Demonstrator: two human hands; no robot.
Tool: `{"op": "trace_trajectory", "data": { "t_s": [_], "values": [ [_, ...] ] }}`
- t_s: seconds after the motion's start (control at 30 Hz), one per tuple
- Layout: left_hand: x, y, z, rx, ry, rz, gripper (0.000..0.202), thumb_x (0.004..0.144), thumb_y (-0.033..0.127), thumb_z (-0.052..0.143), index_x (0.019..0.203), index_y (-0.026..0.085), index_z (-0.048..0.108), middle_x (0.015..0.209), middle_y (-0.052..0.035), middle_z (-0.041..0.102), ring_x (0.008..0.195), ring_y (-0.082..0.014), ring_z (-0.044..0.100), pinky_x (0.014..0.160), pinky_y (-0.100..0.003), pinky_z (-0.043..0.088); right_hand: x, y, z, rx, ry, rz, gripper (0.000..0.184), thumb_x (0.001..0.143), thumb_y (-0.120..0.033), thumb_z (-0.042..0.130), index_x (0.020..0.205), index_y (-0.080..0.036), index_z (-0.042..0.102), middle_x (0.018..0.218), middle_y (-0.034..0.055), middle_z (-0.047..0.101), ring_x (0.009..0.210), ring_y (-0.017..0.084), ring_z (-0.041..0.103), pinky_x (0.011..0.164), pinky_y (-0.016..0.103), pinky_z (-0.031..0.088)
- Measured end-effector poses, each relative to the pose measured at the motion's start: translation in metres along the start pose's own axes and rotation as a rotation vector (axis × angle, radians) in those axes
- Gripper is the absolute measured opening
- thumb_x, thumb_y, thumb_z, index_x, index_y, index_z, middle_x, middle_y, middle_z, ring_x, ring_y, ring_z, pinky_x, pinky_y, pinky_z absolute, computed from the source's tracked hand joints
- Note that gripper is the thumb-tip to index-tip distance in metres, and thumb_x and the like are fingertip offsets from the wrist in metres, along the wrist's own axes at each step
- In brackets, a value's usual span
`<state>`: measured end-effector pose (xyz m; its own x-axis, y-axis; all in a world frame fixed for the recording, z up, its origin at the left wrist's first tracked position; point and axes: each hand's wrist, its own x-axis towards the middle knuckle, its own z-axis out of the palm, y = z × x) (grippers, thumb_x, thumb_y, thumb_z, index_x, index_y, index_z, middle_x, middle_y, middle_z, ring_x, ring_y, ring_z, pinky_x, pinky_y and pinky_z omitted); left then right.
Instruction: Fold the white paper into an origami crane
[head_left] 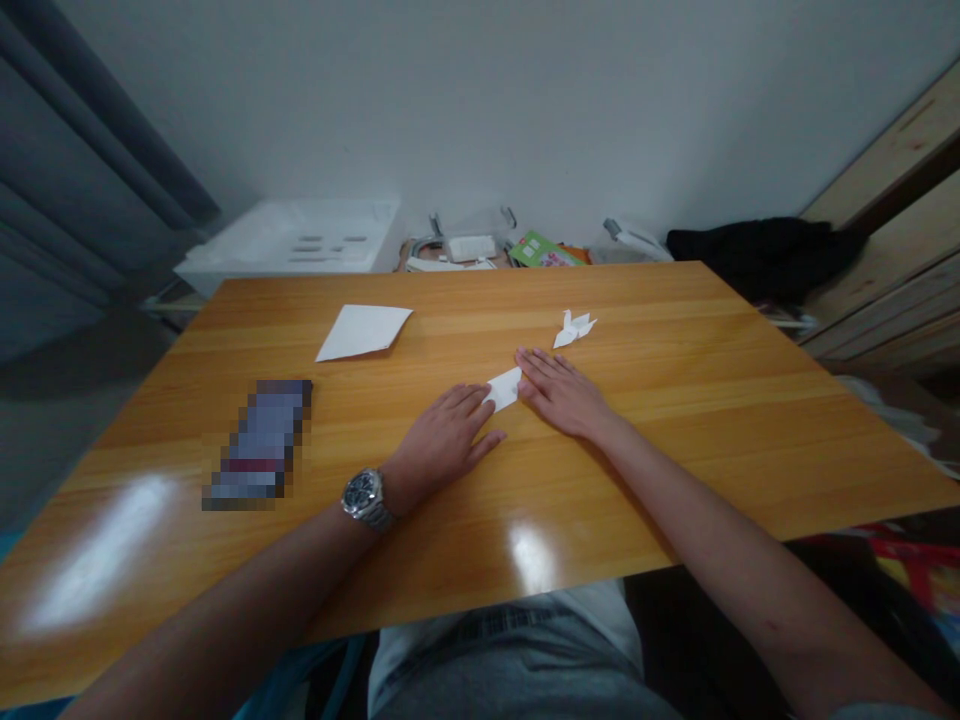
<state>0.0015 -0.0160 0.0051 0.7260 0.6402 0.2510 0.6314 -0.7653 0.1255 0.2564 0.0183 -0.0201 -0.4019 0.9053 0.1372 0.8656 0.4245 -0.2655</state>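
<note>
A small folded piece of white paper lies on the wooden table between my two hands. My left hand, with a metal watch on the wrist, lies flat with fingers stretched out, its fingertips on the paper's left end. My right hand also lies flat, fingers together and extended, pressing the paper's right end. A finished white folded paper figure sits just beyond my right hand. A flat white sheet lies farther left.
A blurred-out rectangular object lies on the table's left part. Behind the table stand a white box, cables, a green booklet and a dark cloth. Wooden shelving rises at right.
</note>
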Motion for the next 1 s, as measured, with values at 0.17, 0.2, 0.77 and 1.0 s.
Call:
{"op": "trace_trajectory", "data": {
  "t_s": [0.17, 0.2, 0.77, 1.0],
  "values": [
    [-0.001, -0.003, 0.003, 0.003, 0.005, -0.001, 0.049, 0.105, 0.047, 0.042, 0.137, 0.014, 0.058, 0.144, -0.0154, 0.057, 0.135, -0.0271, 0.052, 0.121, -0.046, 0.035, 0.001, -0.002, 0.000, 0.018, 0.001, 0.033, 0.073, 0.105, -0.060, 0.020, 0.160, -0.013, 0.032, 0.165, 0.0129, 0.031, 0.155, 0.025, 0.027, 0.128, 0.048, 0.020],
    [-0.001, -0.003, 0.003, 0.009, 0.001, 0.002, 0.049, 0.105, 0.047, 0.042, 0.139, 0.015, 0.056, 0.145, -0.0148, 0.056, 0.136, -0.0271, 0.051, 0.121, -0.046, 0.035, 0.001, -0.002, -0.001, 0.028, 0.012, 0.038, 0.075, 0.105, -0.060, 0.020, 0.160, -0.010, 0.032, 0.165, 0.0150, 0.030, 0.155, 0.025, 0.027, 0.128, 0.047, 0.021],
    [-0.005, -0.002, 0.005, 0.056, -0.011, -0.011, 0.054, 0.106, 0.046, 0.037, 0.153, 0.019, 0.044, 0.158, -0.0152, 0.043, 0.149, -0.0281, 0.036, 0.125, -0.051, 0.024, -0.011, -0.013, -0.010, 0.108, -0.107, -0.304, 0.057, 0.107, -0.052, 0.034, 0.158, -0.027, 0.036, 0.163, 0.0063, 0.036, 0.154, 0.024, 0.029, 0.126, 0.052, 0.023],
    [-0.005, -0.002, 0.007, 0.011, -0.035, -0.020, 0.056, 0.107, 0.048, 0.037, 0.153, 0.017, 0.043, 0.157, -0.0155, 0.045, 0.149, -0.0267, 0.037, 0.125, -0.049, 0.027, -0.011, -0.008, -0.009, 0.103, -0.109, -0.282, 0.055, 0.107, -0.051, 0.032, 0.156, -0.029, 0.040, 0.163, 0.0043, 0.036, 0.153, 0.022, 0.031, 0.127, 0.051, 0.023]
  ]
}}
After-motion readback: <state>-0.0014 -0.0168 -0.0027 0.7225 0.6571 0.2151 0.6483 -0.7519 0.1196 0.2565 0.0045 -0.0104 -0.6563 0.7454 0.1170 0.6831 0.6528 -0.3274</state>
